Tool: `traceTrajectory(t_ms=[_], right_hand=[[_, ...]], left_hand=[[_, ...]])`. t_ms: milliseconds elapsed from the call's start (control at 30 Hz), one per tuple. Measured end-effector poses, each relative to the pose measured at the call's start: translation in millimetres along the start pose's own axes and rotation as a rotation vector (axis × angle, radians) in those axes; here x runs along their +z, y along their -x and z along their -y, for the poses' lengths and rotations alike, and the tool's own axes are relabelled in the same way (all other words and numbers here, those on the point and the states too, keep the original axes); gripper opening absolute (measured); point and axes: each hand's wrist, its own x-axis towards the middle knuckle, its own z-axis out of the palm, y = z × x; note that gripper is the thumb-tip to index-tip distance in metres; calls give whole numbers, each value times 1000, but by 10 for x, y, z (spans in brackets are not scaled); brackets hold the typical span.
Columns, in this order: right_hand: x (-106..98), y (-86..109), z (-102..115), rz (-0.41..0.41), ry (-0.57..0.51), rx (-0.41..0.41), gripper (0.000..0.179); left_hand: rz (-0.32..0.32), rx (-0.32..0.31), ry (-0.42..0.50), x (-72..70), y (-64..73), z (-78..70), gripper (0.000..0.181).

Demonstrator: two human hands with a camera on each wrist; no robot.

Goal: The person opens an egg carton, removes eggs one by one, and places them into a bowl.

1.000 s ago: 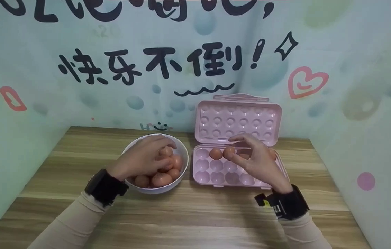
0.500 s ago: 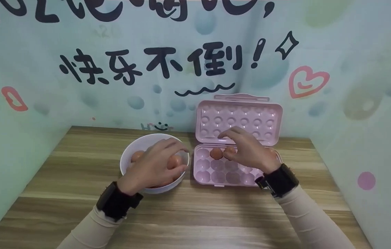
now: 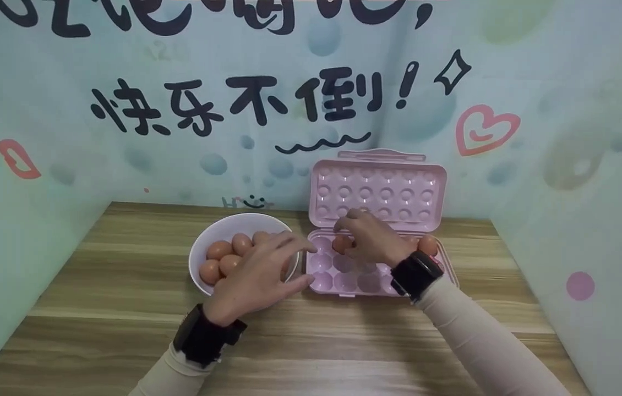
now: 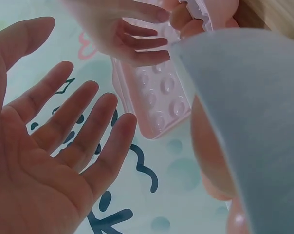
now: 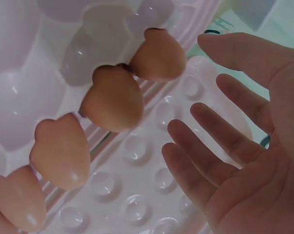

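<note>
Hovering over egg tray [image 3: 322,278], both hands empty.
Left hand [image 3: 258,278] spreading fingers between bowl [image 3: 201,247] and tray; right hand [image 3: 369,239] relaxing open above eggs [image 5: 113,100] sitting in back row.

From head height we look forward and down over the wooden table [image 3: 124,308] toward the wall. Our left wrist view looks up close along the left hand [image 4: 49,161]; our right wrist view sits very near the pink egg tray [image 5: 137,195], which all three views share.
</note>
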Motion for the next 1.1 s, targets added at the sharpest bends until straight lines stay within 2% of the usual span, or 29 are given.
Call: traceTrajectory(t_ms=[200,367,633,900,1100], right_hand=[[159,-59,-12,44,-30,55,33],[225,-67,-2,67,-15,101,28],[271,-141,-1,40,-23,29,27],[283,-157,-38,20,-78,-24,19],[242,-126,-18,-64,-93,-38,21]], left_hand=[[1,7,-35,88,-7,-10,45],[0,-1,-72,135,-20,2,46],[-12,46,-72,158,-20,12,44],[8,7,-70,147,-24,13,45],[-18,-10,-51,126,-8,39,44]])
